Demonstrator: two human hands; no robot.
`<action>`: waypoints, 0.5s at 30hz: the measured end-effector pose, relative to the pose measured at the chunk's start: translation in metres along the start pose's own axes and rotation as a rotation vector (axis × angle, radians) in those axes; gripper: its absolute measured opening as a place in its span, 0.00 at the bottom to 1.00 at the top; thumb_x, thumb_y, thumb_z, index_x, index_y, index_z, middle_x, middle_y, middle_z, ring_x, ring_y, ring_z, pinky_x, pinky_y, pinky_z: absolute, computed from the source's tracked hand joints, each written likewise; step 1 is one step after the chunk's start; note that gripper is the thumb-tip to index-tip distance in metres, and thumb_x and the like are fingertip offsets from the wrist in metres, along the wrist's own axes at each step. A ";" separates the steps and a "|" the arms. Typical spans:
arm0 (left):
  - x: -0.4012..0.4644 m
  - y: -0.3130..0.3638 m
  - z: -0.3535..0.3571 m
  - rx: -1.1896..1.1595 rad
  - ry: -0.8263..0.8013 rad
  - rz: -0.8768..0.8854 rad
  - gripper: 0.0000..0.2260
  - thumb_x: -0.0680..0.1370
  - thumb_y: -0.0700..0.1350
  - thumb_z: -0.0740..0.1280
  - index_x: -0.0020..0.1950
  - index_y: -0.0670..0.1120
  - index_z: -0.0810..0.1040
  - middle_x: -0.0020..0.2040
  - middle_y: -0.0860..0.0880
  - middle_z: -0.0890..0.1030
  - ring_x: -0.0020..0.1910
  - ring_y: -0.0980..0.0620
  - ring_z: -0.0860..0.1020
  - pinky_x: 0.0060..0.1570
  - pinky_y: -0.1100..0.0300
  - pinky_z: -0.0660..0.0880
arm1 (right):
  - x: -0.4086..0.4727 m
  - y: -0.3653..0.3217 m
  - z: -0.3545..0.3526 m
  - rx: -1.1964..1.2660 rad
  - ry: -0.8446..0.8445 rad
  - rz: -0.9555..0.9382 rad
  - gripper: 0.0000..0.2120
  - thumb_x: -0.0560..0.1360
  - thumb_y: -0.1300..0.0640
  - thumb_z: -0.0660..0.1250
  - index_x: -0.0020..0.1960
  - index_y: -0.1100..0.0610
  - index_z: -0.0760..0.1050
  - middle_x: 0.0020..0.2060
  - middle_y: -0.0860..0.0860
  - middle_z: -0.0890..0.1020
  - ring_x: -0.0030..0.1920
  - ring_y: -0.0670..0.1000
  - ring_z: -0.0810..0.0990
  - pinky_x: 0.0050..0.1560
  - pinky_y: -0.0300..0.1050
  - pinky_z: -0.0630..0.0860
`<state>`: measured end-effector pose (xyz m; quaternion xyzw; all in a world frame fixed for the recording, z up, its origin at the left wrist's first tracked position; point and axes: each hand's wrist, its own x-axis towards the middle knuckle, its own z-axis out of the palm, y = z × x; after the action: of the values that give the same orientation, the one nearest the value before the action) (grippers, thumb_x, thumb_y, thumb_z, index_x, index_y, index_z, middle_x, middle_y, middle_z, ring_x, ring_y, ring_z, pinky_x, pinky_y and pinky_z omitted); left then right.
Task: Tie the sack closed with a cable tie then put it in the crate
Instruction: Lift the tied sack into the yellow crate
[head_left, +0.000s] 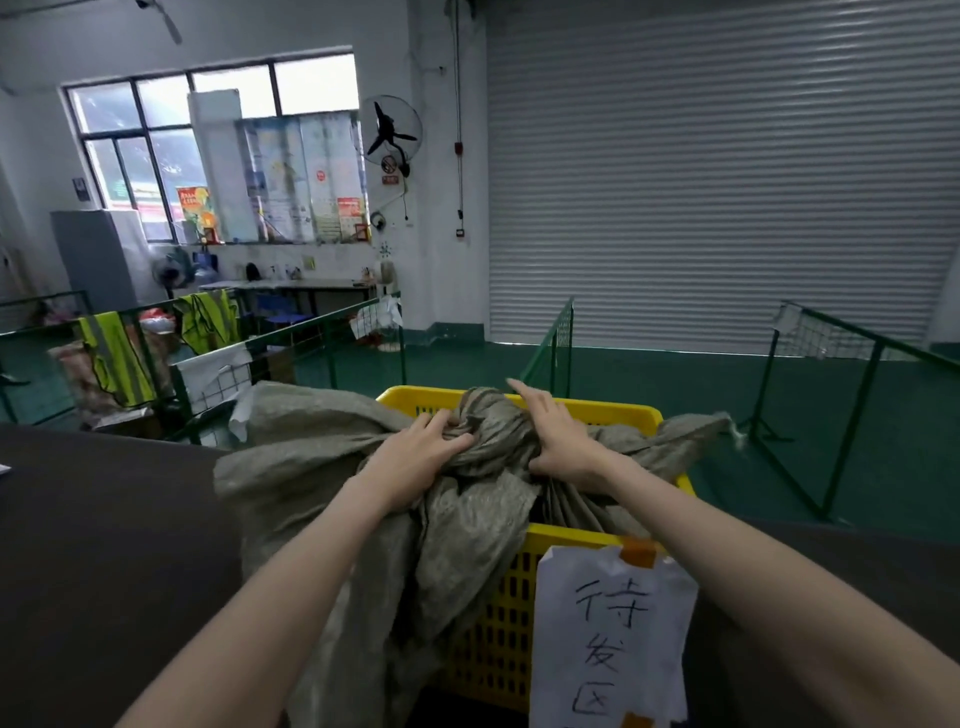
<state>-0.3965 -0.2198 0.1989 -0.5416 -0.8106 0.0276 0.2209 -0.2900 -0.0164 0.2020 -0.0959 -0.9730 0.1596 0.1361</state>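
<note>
Sack (322, 457): woven grey-green fabric, coarse, limp, heavily creased; draped over crate (519, 400) rim, part inside, part hanging down near side and spread left onto dark desk (104, 545). Frayed corner trailing past right rim. Neck gathered into twisted bunch at top centre.

Left hand (415, 452): grip clenched on bunched neck from left, fingers curled into folds. Right hand (556, 431): thumb and lower fingers pinching neck from right, index finger extended forward. Both forearms bare, reaching in from lower edge.

Crate: yellow plastic, rectangular, walls perforated with slot grid. White paper label (613, 634) with handwritten characters fixed to near wall by orange tape; lower edge cut off by frame.

Hidden or unclear: crate interior covered by sack; sack contents not visible; cable tie not discernible among folds. Right-hand fingertips buried in fabric.

Surroundings: green floor (675, 374); green wire-mesh fence panels (831, 389) left, centre and right behind crate; grey ribbed roller shutter (727, 171) filling rear wall. Wall fan (390, 132) beside window (171, 135) with posters. Hi-vis vests (117, 358) hung over left fencing. Far bench with small items, too blurred to identify.
</note>
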 end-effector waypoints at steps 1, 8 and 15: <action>-0.003 0.001 -0.003 -0.046 0.064 0.048 0.22 0.76 0.39 0.61 0.68 0.53 0.64 0.66 0.40 0.67 0.61 0.39 0.70 0.43 0.46 0.77 | -0.004 -0.004 -0.001 -0.016 -0.014 -0.068 0.47 0.66 0.59 0.71 0.75 0.43 0.47 0.74 0.50 0.57 0.72 0.56 0.57 0.66 0.63 0.64; -0.037 0.042 -0.005 -0.348 -0.058 -0.158 0.37 0.72 0.65 0.60 0.76 0.53 0.51 0.75 0.48 0.59 0.76 0.45 0.56 0.73 0.46 0.55 | -0.025 -0.005 0.012 -0.417 0.024 0.000 0.24 0.73 0.58 0.64 0.68 0.53 0.64 0.68 0.55 0.66 0.66 0.61 0.63 0.61 0.60 0.68; -0.069 0.027 0.015 -0.171 -0.249 -0.537 0.47 0.70 0.63 0.69 0.76 0.60 0.38 0.74 0.41 0.61 0.70 0.36 0.64 0.65 0.41 0.64 | -0.024 -0.003 0.004 -0.379 -0.067 0.075 0.24 0.75 0.58 0.63 0.70 0.53 0.65 0.69 0.55 0.67 0.68 0.60 0.65 0.63 0.60 0.68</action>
<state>-0.3572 -0.2668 0.1549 -0.3172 -0.9449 -0.0340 0.0730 -0.2692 -0.0253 0.1938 -0.1505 -0.9854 -0.0186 0.0773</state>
